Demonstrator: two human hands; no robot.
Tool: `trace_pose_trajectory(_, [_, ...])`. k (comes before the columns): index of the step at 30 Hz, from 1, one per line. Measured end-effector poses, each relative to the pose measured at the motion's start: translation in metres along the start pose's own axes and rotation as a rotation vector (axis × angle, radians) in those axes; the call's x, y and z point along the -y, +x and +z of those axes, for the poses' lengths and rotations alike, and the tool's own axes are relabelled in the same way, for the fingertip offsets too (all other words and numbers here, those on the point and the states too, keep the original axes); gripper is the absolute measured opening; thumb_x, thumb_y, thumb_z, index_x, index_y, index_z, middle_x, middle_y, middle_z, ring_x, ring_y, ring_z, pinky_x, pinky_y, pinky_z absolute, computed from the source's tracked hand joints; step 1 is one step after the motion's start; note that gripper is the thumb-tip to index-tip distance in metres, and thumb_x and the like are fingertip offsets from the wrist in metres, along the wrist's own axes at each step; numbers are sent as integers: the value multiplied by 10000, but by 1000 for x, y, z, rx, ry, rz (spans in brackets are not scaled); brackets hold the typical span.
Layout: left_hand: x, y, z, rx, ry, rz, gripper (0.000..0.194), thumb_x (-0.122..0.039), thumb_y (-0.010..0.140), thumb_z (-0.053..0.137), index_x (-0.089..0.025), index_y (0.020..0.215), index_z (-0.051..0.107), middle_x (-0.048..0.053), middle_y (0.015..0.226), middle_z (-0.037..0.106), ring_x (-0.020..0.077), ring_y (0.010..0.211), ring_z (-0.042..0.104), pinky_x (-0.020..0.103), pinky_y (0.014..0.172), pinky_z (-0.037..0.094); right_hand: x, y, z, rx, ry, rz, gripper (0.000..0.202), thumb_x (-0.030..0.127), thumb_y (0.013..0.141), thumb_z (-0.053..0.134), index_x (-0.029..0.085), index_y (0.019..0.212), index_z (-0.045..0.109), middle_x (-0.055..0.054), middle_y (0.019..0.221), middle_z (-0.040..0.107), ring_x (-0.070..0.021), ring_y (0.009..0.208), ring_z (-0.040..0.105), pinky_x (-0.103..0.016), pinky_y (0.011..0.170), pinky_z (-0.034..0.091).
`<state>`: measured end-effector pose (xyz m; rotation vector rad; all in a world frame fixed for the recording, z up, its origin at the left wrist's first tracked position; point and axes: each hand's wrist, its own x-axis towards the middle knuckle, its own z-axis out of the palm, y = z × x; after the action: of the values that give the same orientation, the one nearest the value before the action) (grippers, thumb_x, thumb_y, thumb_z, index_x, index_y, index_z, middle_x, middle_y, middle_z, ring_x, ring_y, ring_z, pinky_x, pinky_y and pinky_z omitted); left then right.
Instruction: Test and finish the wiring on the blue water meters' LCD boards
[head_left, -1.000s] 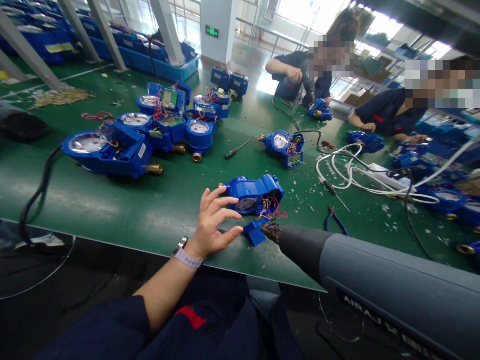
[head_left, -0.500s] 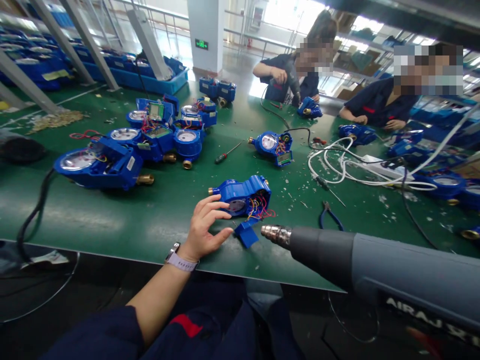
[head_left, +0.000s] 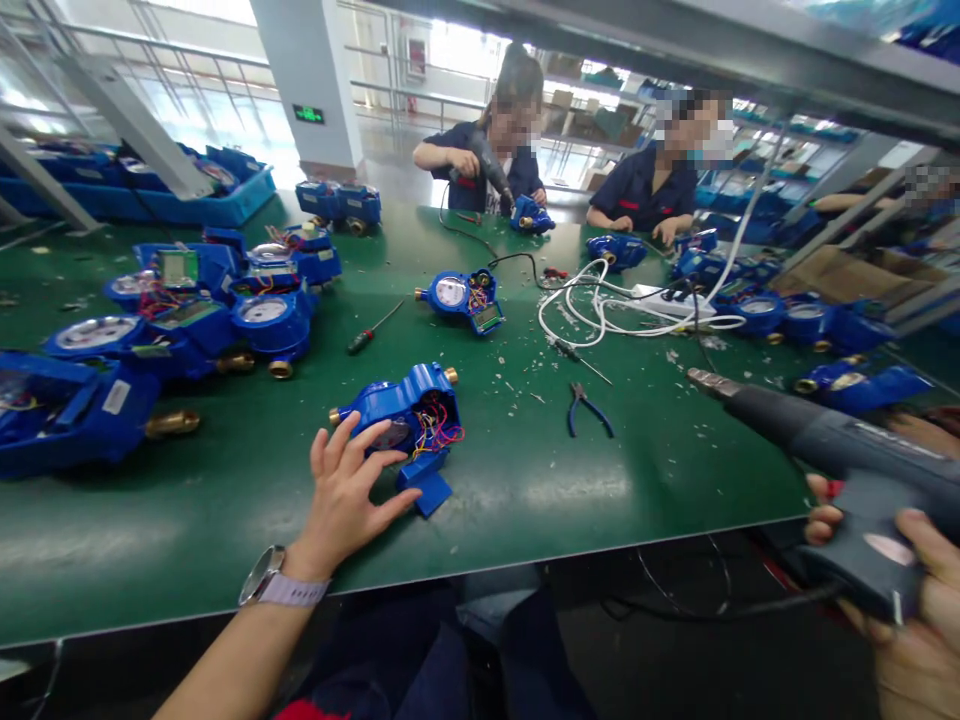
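Note:
A blue water meter (head_left: 390, 402) lies tilted on the green table. Its electronics housing is uncovered, with red, yellow and white wires (head_left: 436, 428) spilling out beside a blue cover piece (head_left: 426, 484). My left hand (head_left: 349, 500) is spread at the meter's near side, fingertips at its dial and thumb by the cover piece; whether they press on it I cannot tell. At the right, my right hand (head_left: 928, 610) grips the handle of a grey heat gun (head_left: 847, 435). Its metal nozzle points left, well apart from the meter.
Blue-handled pliers (head_left: 590, 411) and two screwdrivers (head_left: 361, 342) lie on the table (head_left: 510, 520). Another opened meter (head_left: 457, 292) sits farther back. Several meters (head_left: 270, 325) crowd the left. A white cable (head_left: 600, 310) coils near a power strip (head_left: 671, 303). Two co-workers sit opposite, one holding a heat gun (head_left: 491, 165).
The heat gun has moved right, away from the meter, and my right hand on its handle has come into view. My view has swung right. My left hand remains beside the meter.

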<state>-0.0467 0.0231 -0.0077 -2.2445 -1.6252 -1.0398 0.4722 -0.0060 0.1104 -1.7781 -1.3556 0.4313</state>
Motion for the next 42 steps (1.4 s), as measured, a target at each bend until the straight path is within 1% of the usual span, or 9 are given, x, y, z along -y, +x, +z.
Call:
trace_pose_trajectory(3, [1, 0, 2, 1, -6, 4, 249, -458, 855, 702, -247, 986, 694, 117, 1357, 616, 379, 1469, 348, 619, 1217, 166, -15, 19, 11, 56, 260, 174, 423, 554, 1017, 378, 269, 832, 631, -186, 871, 662, -261, 693, 670, -444, 641, 572])
trace_pose_trajectory(9, [4, 2, 4, -1, 34, 76, 180, -391, 864, 695, -225, 931, 678, 137, 1351, 614, 381, 1456, 371, 621, 1208, 201, -41, 49, 39, 131, 240, 216, 476, 562, 1025, 386, 214, 782, 600, -169, 908, 684, -263, 866, 711, -418, 817, 587])
trace_pose_trajectory(14, [3, 3, 4, -2, 50, 97, 149, -351, 866, 689, -218, 932, 670, 144, 1344, 619, 382, 1445, 386, 623, 1195, 225, -62, 73, 48, 22, -89, 244, 375, 525, 947, 607, 154, 897, 620, -55, 823, 664, -189, 781, 681, -378, 772, 582])
trace_pose_trajectory(18, [0, 4, 4, 4, 38, 91, 149, -352, 860, 696, -223, 930, 668, 130, 1312, 644, 371, 1429, 404, 617, 1193, 224, -51, 75, 62, -166, -422, 153, 509, 515, 876, 590, 113, 1186, 623, -225, 1163, 640, -355, 1132, 609, -550, 1009, 452])
trace_pose_trajectory(20, [-2, 5, 3, 13, 17, 86, 161, -371, 857, 699, -226, 918, 667, 121, 1273, 668, 365, 1419, 415, 609, 1195, 221, -35, 71, 86, -108, -486, 45, 674, 569, 871, 494, 89, 1340, 559, -251, 1314, 577, -380, 1249, 543, -523, 1075, 411])
trace_pose_trajectory(24, [-6, 6, 1, 27, -14, 46, 175, -395, 858, 696, -232, 918, 673, 107, 1242, 687, 346, 1412, 420, 585, 1206, 202, -5, 63, 159, 256, -532, -131, 833, 669, 827, 488, 107, 1442, 504, -160, 1454, 518, -336, 1345, 475, -435, 1157, 360])
trace_pose_trajectory(29, [-6, 3, -3, 38, -30, 22, 190, -421, 858, 691, -244, 926, 680, 81, 1219, 696, 327, 1412, 415, 569, 1221, 158, 14, 62, 223, 399, -655, -134, 977, 734, 824, 498, 31, 1498, 415, -254, 1528, 384, -475, 1366, 382, -588, 1121, 334])
trace_pose_trajectory(34, [-4, 2, -5, 39, -62, -18, 162, -400, 862, 690, -248, 918, 691, 68, 1205, 702, 321, 1408, 425, 581, 1217, 172, 24, 59, 221, 430, -724, -134, 717, 480, 907, 486, 27, 1462, 457, -227, 1486, 450, -451, 1314, 423, -553, 1073, 381])
trace_pose_trajectory(42, [-3, 4, -7, 49, -115, -22, 149, -382, 848, 714, -250, 915, 702, 71, 1189, 710, 325, 1406, 431, 597, 1208, 198, 33, 26, 196, 369, -599, -123, 516, 348, 928, 360, 35, 1255, 606, -283, 1202, 630, -398, 1070, 605, -504, 878, 471])
